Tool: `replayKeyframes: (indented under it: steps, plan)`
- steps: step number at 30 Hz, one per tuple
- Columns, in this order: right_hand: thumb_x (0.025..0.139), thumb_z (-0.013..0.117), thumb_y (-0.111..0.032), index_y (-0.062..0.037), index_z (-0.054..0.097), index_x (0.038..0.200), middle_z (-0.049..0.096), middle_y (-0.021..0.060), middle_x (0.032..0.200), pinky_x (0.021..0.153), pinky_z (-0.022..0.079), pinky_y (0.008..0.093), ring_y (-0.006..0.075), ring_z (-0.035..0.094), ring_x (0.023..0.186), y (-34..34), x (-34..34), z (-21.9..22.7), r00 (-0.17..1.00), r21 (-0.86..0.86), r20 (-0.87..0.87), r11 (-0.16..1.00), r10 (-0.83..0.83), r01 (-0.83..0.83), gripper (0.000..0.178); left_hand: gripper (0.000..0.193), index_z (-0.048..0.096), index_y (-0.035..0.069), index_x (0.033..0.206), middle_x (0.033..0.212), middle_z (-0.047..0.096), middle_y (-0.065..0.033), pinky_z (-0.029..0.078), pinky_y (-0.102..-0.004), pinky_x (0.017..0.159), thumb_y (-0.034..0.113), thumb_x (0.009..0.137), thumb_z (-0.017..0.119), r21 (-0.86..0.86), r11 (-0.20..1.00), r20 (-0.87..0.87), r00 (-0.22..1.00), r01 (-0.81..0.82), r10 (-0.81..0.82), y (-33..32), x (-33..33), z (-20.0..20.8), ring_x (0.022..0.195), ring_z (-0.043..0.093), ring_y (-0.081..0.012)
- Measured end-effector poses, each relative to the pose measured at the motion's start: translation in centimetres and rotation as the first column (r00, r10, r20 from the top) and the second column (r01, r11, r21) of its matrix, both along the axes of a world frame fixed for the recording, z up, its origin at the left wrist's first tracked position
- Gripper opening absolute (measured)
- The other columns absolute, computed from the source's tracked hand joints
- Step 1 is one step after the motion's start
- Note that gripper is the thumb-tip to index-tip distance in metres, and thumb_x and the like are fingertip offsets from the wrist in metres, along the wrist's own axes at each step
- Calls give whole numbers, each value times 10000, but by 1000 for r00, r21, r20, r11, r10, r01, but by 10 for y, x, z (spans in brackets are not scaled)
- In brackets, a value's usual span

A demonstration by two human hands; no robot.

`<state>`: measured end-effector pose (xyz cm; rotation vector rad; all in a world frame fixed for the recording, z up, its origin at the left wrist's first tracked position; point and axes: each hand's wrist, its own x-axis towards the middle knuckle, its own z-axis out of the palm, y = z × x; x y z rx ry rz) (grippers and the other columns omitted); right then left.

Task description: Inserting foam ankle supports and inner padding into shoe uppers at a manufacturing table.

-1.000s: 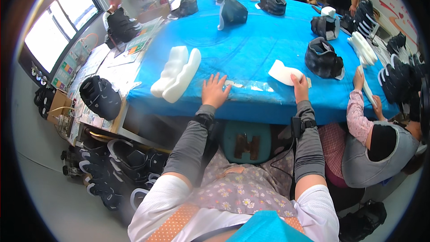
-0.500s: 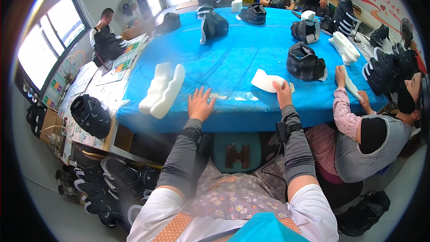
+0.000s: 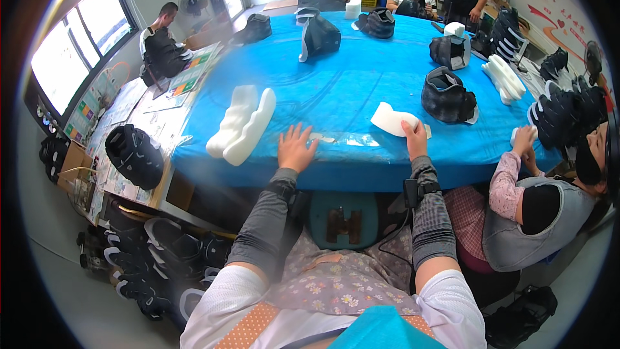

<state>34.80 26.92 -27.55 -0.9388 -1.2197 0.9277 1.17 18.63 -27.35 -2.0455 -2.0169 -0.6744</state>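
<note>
My left hand (image 3: pixel 296 148) lies with its fingers spread on the near edge of the blue-covered table (image 3: pixel 278 68), holding nothing. In my right hand (image 3: pixel 416 138), thumb and fingers pinch the right end of a curved white foam piece (image 3: pixel 389 120). That piece rests on or just above the cover; I cannot tell which. A clear film strip (image 3: pixel 354 139) with small pale scraps lies on the cover between my hands. Left of my left hand, long wavy white foam pieces (image 3: pixel 239 126) lie side by side.
Black padded items (image 3: pixel 447 97) stand around the table, with more white foam (image 3: pixel 504 79) at right. Close on my right, a co-worker (image 3: pixel 536 213) works at the table. Another black padded item (image 3: pixel 134 157) sits on the paper-covered side table. Several people are farther back.
My hands keep nearly the same poses, with the foam piece still in my right. The co-worker's hands at right have come closer together, their white strip now mostly hidden. The whole view has shifted slightly.
</note>
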Motion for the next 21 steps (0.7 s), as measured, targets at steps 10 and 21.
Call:
replayKeyframes:
  steps: [10,21]
  plan:
    - [857,656,-255,-4,569,1047,599,45,979,782,437,261,110,544,877,1,-2,-1,1000,0,15,1000,-2,2,326,481,516,200,1302,1393,437,-112,231,-511,1080,460,899,478,20,1000,20,1000,1,-1,-1,-2,-2,1315,350,-311]
    - [846,669,-287,3,574,1002,604,57,938,760,438,265,110,542,849,-2,-4,2,999,52,9,998,-36,35,342,466,537,187,1273,1371,458,-123,234,-517,1078,442,885,492,61,998,36,999,3,-5,-2,-1,-1,1296,372,-328]
